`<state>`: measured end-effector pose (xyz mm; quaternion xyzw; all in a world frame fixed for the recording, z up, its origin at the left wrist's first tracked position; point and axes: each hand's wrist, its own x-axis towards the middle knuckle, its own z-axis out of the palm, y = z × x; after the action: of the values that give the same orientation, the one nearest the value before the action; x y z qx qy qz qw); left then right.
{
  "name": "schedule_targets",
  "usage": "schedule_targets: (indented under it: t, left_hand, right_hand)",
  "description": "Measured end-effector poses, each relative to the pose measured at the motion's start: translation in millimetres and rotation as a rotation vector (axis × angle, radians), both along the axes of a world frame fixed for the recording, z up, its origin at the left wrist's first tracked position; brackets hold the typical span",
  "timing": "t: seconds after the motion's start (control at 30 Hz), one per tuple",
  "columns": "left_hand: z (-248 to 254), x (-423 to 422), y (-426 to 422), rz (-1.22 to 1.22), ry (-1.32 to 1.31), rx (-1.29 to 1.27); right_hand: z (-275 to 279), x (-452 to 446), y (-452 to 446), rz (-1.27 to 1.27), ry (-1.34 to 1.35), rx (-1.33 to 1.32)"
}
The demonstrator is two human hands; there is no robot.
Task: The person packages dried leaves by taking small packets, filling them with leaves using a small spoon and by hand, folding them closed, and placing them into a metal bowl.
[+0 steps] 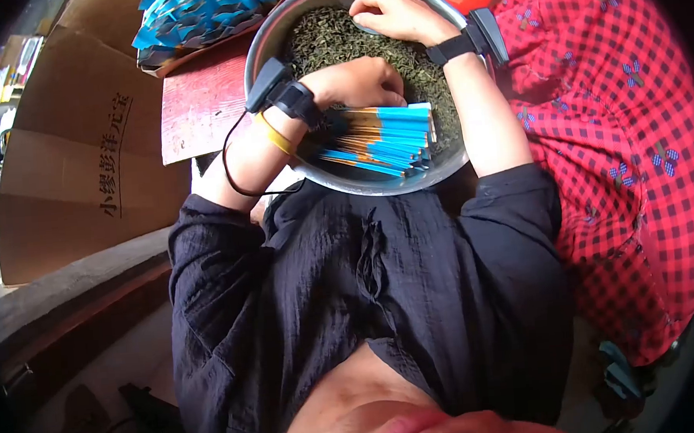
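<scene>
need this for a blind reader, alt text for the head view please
A person's left hand and right hand are in a metal basin of greenish leaf bits, the left close to a bundle of blue strips. Blue pieces are piled at upper left, and red checked cloth is at right.

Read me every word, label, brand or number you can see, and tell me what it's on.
"小缪彭洋元宝", printed vertically on the large brown cardboard; its middle characters are slightly soft.
Yellow-and-white stack, far left background: any print is too small and blurred to read.
</scene>
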<state>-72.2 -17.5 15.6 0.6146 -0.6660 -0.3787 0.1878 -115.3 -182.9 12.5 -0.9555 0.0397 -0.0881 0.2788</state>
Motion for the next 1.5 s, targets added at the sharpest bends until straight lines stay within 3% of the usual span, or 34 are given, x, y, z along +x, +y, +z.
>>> schedule_targets:
  t: [0.13, 0.2, 0.4, 0.47, 0.53, 0.6, 0.67, 0.73, 0.77, 0.93, 1.0, 1.07, 1.13, 1.27, 1.5]
  left_hand:
    - [-6, 8, -4, -0.051, 0.198, 0.039]
    - [-3, 7, -5, 0.009, 0.323, 0.239]
    - [-2, 9, -3, -0.063, 0.217, 0.186]
    - [-8, 15, -7, -0.081, 0.121, -0.01]
    - [-4, 22, -7, -0.06, 0.104, 0.002]
    - [-6, 31, -6, 0.095, 0.18, -0.19]
    - [5, 40, -3, 0.188, 0.187, -0.138]
    - [10, 44, -1, 0.288, 0.194, -0.289]
    - [11, 44, 1, 0.427, 0.295, -0.25]
    - [15, 55, 1, 0.614, 0.166, -0.331]
    - [10, 55, -3, 0.73, 0.216, -0.378]
    - [7, 58, -3, 0.753, 0.242, -0.39]
    - [13, 54, 0, 0.821, 0.267, -0.461]
    - [17, 56, 2, 0.811, 0.319, -0.428]
    - [7, 69, -1, 0.803, 0.715, -0.393]
  right_hand:
    - [3, -4, -4, 0.076, 0.019, 0.007]
    - [5, -4, -3, 0.075, 0.079, 0.049]
    - [-9, 1, -23, 0.118, 0.034, 0.07]
    - [-6, -1, -23, 0.108, 0.069, 0.074]
    - [-1, -3, -22, 0.079, 0.072, 0.049]
    - [-8, 0, -28, 0.061, 0.006, 0.069]
    - [-14, 2, -36, 0.04, -0.059, 0.088]
    - [-11, 2, -38, -0.018, 0.049, 0.32]
    - [-9, 2, -38, -0.017, 0.047, 0.317]
    - [-1, 5, -38, 0.026, -0.088, 0.405]
    - [0, 1, -37, -0.021, -0.038, 0.598]
    - [-2, 3, -39, 0.044, -0.09, 0.629]
    - [14, -6, -26, -0.015, -0.013, 0.825]
    - [33, -15, -16, 0.006, 0.072, 0.835]
    - [36, -17, -13, 0.043, 0.019, 0.916]
